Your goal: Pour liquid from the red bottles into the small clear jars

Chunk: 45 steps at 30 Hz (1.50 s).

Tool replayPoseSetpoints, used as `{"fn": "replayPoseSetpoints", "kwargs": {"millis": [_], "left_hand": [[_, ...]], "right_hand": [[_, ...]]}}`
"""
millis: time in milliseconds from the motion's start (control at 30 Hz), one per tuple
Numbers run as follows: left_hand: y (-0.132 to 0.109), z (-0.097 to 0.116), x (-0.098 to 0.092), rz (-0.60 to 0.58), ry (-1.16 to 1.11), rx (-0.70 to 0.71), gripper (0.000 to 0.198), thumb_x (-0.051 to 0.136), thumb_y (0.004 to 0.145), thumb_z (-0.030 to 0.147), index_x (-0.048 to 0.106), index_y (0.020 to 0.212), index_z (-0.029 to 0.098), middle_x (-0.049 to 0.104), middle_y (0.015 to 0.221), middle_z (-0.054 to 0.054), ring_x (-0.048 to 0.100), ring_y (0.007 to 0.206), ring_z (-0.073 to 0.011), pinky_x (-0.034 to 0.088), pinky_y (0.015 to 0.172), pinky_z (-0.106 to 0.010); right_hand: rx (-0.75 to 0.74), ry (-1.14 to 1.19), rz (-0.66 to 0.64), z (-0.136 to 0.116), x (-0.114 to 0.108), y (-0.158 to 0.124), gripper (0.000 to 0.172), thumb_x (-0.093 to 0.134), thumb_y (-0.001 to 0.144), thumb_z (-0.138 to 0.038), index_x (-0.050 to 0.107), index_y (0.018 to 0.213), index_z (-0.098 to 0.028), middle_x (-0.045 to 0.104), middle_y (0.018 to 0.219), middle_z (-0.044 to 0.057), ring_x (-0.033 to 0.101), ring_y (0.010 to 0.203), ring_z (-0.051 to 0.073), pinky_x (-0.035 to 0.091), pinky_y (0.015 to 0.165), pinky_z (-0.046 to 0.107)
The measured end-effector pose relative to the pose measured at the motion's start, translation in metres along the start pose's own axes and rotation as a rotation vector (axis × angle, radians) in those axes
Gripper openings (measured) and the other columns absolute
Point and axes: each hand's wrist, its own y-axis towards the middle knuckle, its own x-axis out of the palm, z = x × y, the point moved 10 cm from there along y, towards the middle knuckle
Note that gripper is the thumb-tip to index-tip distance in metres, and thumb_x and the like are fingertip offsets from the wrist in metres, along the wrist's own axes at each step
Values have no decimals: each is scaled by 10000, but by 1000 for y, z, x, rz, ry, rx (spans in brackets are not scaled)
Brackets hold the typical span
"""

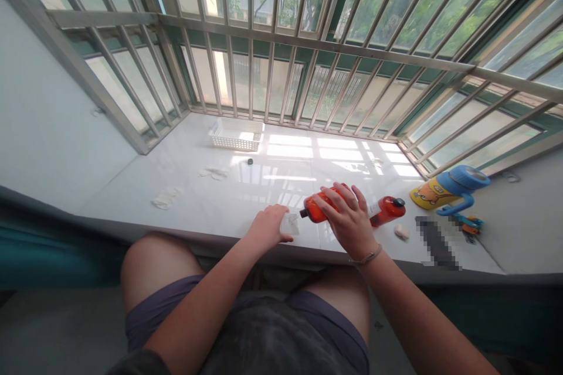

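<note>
My right hand grips an orange-red plastic bottle from above, holding it on its side with its black tip pointing left. That tip nearly reaches a small translucent white packet, which my left hand holds against the white stone sill. Just right of my right hand lies a second red bottle with a black cap. A small white lump sits close by it.
A white plastic basket stands at the back of the sill, near a small black cap. Crumpled white scraps lie on the left. A blue-and-yellow cartoon bottle lies at the right. Steel window bars enclose the far side.
</note>
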Motion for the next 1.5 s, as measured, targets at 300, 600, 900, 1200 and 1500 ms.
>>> {"fn": "replayPoseSetpoints", "kwargs": {"millis": [300, 600, 900, 1200, 1500], "left_hand": [[-1, -1, 1, 4, -4, 1, 768, 993, 656, 381, 643, 1322, 226, 714, 1311, -82, 669, 1205, -330, 529, 1013, -416], [0, -2, 2, 6, -24, 1, 765, 993, 647, 375, 646, 1316, 245, 710, 1314, -84, 668, 1209, -339, 529, 1021, -425], [-1, -2, 2, 7, -34, 7, 790, 1002, 636, 372, 645, 1330, 248, 703, 1316, -87, 668, 1223, -343, 527, 1031, -421], [0, -3, 3, 15, -24, 12, 793, 1005, 629, 386, 645, 1322, 241, 711, 1310, -87, 675, 1212, -346, 540, 1015, -433], [0, -5, 4, 18, -31, 6, 795, 1002, 628, 385, 642, 1325, 263, 706, 1314, -76, 671, 1224, -344, 533, 1021, -426]], "right_hand": [[-11, -2, -3, -2, -1, 5, 470, 643, 992, -91, 636, 1396, -331, 660, 1490, 32, 477, 1498, 328, 258, 1310, 608], [-20, 46, -23, -2, -2, 8, 585, 602, 983, -46, 605, 1453, -394, 647, 1510, 17, 476, 1510, 333, 260, 1308, 640], [-45, 52, -31, -6, -5, 10, 598, 582, 984, -40, 593, 1459, -403, 646, 1508, 15, 474, 1511, 321, 268, 1300, 643], [-69, 41, -46, -9, -4, 10, 555, 604, 992, -60, 609, 1442, -386, 646, 1509, 27, 471, 1508, 329, 290, 1291, 646], [-85, 27, -50, -12, -2, 12, 554, 607, 1000, -67, 602, 1444, -398, 644, 1511, 20, 493, 1491, 321, 309, 1280, 629]]}}
